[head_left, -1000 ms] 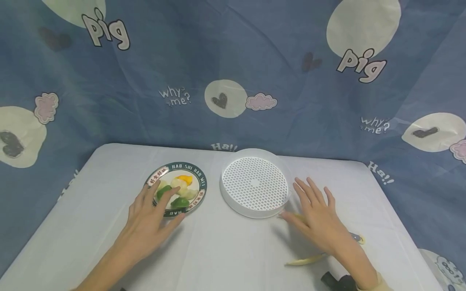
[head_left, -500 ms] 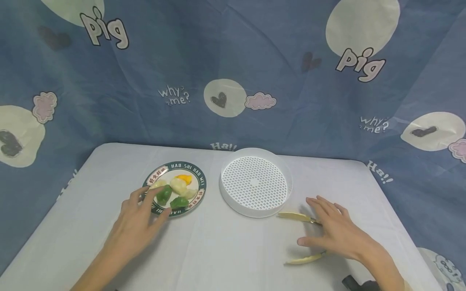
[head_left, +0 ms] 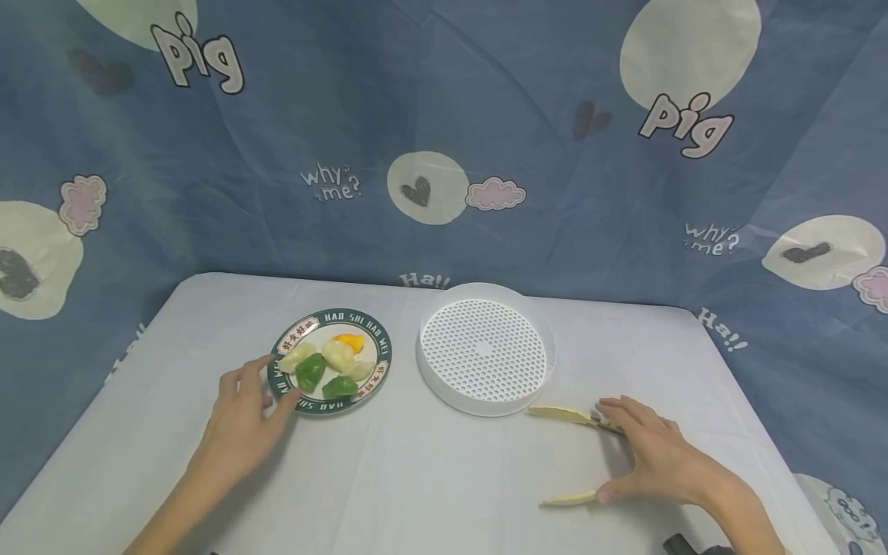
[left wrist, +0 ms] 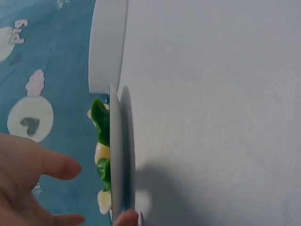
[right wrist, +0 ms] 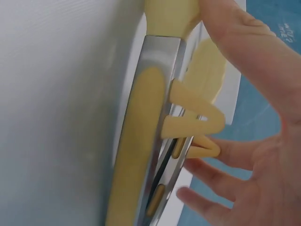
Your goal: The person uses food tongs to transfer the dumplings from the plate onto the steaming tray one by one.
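A round plate (head_left: 378, 331) with a green lettered rim carries several dumpling-like pieces (head_left: 310, 372) in white, green and yellow. My left hand (head_left: 239, 424) is at the plate's near left edge, thumb and fingers spread apart around the rim. In the left wrist view one fingertip (left wrist: 127, 218) shows low beside the plate's edge. On the right lie tongs (head_left: 558, 414) with yellow tips and metal arms with yellow inlays. My right hand (head_left: 666, 462) spans both arms of the tongs, the thumb close to the near arm and the fingers by the far one.
A white round steamer tray (head_left: 483, 351) with a perforated base stands between plate and tongs, near the far table edge. Behind the white-covered table (head_left: 416, 478) hangs a blue printed cloth (head_left: 541, 254). A dark object (head_left: 678, 544) shows by the right wrist.
My left hand has drawn back from over the dumpling-like pieces to the plate's left edge. My right hand has moved right and nearer, from beside the steamer tray to around the tongs.
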`<action>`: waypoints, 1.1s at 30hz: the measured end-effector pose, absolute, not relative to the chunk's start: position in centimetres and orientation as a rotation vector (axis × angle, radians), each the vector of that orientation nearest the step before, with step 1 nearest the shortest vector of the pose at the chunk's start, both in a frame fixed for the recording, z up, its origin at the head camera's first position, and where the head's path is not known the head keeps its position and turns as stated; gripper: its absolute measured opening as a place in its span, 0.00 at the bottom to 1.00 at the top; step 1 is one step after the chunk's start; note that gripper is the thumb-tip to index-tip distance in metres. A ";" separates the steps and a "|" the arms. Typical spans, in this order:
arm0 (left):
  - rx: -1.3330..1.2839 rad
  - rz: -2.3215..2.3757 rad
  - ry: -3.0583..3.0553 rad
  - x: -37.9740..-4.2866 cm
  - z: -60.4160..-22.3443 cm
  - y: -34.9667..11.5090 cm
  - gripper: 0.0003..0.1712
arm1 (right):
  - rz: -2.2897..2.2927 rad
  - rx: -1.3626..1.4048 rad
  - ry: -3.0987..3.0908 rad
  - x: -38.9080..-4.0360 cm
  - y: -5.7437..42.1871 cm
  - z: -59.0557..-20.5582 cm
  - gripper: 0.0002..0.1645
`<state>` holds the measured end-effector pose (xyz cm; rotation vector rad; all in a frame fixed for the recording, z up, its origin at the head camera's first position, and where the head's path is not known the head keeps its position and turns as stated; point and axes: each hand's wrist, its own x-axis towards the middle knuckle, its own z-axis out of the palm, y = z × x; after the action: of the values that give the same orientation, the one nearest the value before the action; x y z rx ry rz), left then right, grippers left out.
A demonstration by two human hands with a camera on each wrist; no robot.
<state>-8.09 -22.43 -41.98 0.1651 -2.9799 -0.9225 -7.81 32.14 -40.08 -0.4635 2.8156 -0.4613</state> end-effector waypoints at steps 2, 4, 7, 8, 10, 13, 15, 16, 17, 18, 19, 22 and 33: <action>0.185 -0.975 -2.973 -8.4 -42.0 -22.8 0.46 | -0.472 -0.473 2.798 -7.9 32.4 -40.2 0.77; 0.208 -1.022 -2.979 -8.7 -42.1 -23.1 0.46 | -0.485 -0.479 2.785 -7.9 32.6 -40.3 0.77; 0.254 -1.102 -3.001 -9.2 -42.1 -23.4 0.46 | -0.486 -0.482 2.791 -7.9 32.9 -40.5 0.74; 0.279 -1.130 -3.009 -9.3 -42.1 -23.5 0.47 | -0.483 -0.479 2.795 -8.0 33.0 -40.6 0.73; 0.331 -1.218 -3.022 -9.4 -42.2 -23.6 0.48 | -0.475 -0.465 2.796 -8.0 33.2 -40.7 0.71; 0.393 -1.342 -3.022 -9.6 -42.4 -23.7 0.48 | -0.461 -0.444 2.798 -7.9 33.3 -40.8 0.67; 0.424 -1.408 -3.007 -9.7 -42.6 -23.7 0.48 | -0.445 -0.449 2.803 -7.9 33.5 -40.9 0.65; 0.437 -1.423 -2.998 -9.7 -42.7 -23.6 0.48 | -0.429 -0.454 2.812 -7.9 33.5 -41.0 0.64; 0.446 -1.430 -2.989 -9.7 -42.8 -23.5 0.48 | -0.413 -0.459 2.822 -7.9 33.6 -41.0 0.63; 0.455 -1.440 -2.978 -9.7 -43.0 -23.4 0.49 | -0.400 -0.466 2.830 -7.9 33.6 -41.0 0.62; 0.465 -1.441 -2.969 -9.8 -43.1 -23.4 0.49 | -0.390 -0.472 2.840 -7.8 33.7 -41.1 0.61; 0.487 -1.440 -2.947 -9.8 -43.4 -23.2 0.49 | -0.376 -0.488 2.858 -7.7 33.6 -41.1 0.58; 0.487 -1.434 -2.923 -9.8 -43.8 -23.1 0.49 | -0.392 -0.435 2.875 -7.1 32.8 -40.9 0.56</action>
<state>-9.81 -23.08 -43.82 0.4867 -2.9227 -1.4343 -7.06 32.80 -40.91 -0.4348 2.8751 -0.3915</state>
